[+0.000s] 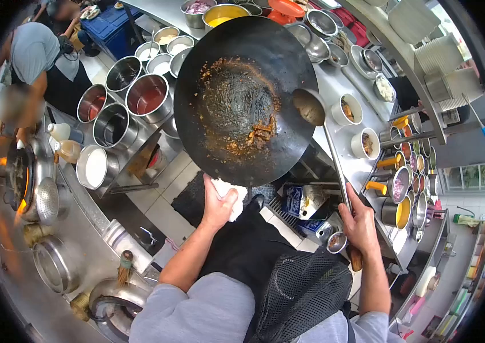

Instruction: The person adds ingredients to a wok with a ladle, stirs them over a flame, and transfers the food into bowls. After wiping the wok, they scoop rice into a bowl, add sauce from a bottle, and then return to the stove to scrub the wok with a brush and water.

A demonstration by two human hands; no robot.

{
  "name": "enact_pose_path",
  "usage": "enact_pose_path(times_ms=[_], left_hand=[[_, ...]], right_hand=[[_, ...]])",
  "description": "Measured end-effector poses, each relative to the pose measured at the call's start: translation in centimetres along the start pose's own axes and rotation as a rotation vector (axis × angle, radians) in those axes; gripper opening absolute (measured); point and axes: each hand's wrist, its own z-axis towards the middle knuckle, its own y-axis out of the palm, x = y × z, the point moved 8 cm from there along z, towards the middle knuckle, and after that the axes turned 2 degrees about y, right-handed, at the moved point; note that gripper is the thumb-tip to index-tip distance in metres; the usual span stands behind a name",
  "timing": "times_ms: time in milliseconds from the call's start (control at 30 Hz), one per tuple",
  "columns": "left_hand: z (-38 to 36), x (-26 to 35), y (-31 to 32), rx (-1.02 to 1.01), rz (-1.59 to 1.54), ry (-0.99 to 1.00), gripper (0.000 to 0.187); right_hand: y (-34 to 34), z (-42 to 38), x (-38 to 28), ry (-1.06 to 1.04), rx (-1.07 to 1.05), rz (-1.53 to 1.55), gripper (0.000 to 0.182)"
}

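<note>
A large black wok point(236, 103) fills the upper middle of the head view, with brown residue and a small clump of food point(262, 131) inside. My left hand point(217, 204) is closed around a white cloth point(232, 197) at the wok's near edge; the grip on the rim is hidden behind the cloth. In my right hand point(359, 222) is the long handle of a ladle point(310, 108), its wooden end sticking out below my fist. The ladle's bowl lies over the wok's right side. Two white bowls holding food point(366, 143) point(347, 110) stand right of the wok.
Steel pots of sauces point(147, 96) stand left of the wok. At far left, another person point(36, 51) works by a lit burner with a wok point(19, 177). A skimmer point(47, 200) lies nearby. Containers of ingredients point(399, 186) and a shelf of stacked plates point(439, 57) line the right.
</note>
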Motion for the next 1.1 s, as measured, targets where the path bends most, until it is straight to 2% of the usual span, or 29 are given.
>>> enact_pose_path(times_ms=[100, 167, 200, 233, 267, 300, 400, 433, 500, 533, 567, 633, 733, 767, 900, 967, 1033, 1067, 1100], left_hand=[[-0.7, -0.6, -0.8, 0.01, 0.011, -0.086, 0.06], [-1.1, -0.7, -1.4, 0.024, 0.122, -0.058, 0.057], [-1.2, -1.0, -1.7, 0.023, 0.159, -0.053, 0.057], [-1.3, -1.2, -2.0, 0.02, 0.196, -0.05, 0.058], [-2.2, -2.5, -2.3, 0.035, 0.088, -0.209, 0.056], [-2.4, -2.1, -2.3, 0.044, 0.086, -0.234, 0.063], [-2.9, -2.9, -3.0, 0.043, 0.234, -0.086, 0.059], [-3.2, -3.3, -3.3, 0.037, 0.252, -0.165, 0.057], [-3.6, -2.2, -3.2, 0.038, 0.331, -0.214, 0.056], [-3.5, -0.7, -3.0, 0.047, 0.439, -0.161, 0.056], [-3.7, -2.2, -3.4, 0.034, 0.379, -0.178, 0.059], [-3.5, -0.5, -3.2, 0.033, 0.497, -0.099, 0.06], [-3.4, 0.6, -3.0, 0.019, 0.565, -0.129, 0.06], [-3.3, 0.8, -2.9, 0.024, 0.53, -0.071, 0.058], [-3.2, 0.0, -3.2, -0.016, 0.558, -0.189, 0.056], [-3.7, -2.7, -4.0, 0.007, 0.323, -0.291, 0.053], [-3.8, -2.0, -3.1, 0.055, 0.1, -0.368, 0.052], [-3.2, -2.0, -2.3, -0.055, 0.051, -0.36, 0.054], [-3.5, -0.4, -1.0, 0.02, 0.055, -0.453, 0.051]], right_hand=[[1.6, 0.1, -0.4, 0.05, -0.187, 0.115, 0.052], [2.6, -1.0, -1.2, 0.225, -0.352, 0.27, 0.053], [2.7, -1.1, -1.6, 0.217, -0.371, 0.27, 0.053], [3.3, -1.5, -1.4, 0.287, -0.455, 0.404, 0.052], [3.9, -2.1, -1.2, 0.362, -0.539, 0.536, 0.052], [3.9, -2.2, -1.2, 0.358, -0.558, 0.533, 0.052], [4.9, -3.3, -0.8, 0.469, -0.691, 0.731, 0.049], [5.2, -3.4, -1.0, 0.462, -0.712, 0.732, 0.049], [5.3, -3.7, -1.9, 0.506, -0.747, 0.887, 0.049], [5.3, -3.6, -2.1, 0.484, -0.735, 0.911, 0.049], [5.4, -3.6, -2.2, 0.473, -0.748, 0.917, 0.049], [5.3, -3.6, -2.5, 0.479, -0.735, 1.155, 0.051], [6.0, -3.4, -2.0, 0.396, -0.773, 1.316, 0.054], [6.4, -3.3, -2.0, 0.359, -0.791, 1.402, 0.055], [8.9, -3.6, -0.7, 0.303, -0.802, 1.65, 0.055], [9.3, -4.0, -0.6, 0.274, -0.765, 1.693, 0.054], [9.1, -4.6, 0.0, 0.24, -0.717, 1.757, 0.053], [8.8, -5.1, 0.6, 0.223, -0.674, 1.778, 0.053], [8.5, -5.6, 1.2, 0.208, -0.637, 1.796, 0.052]])
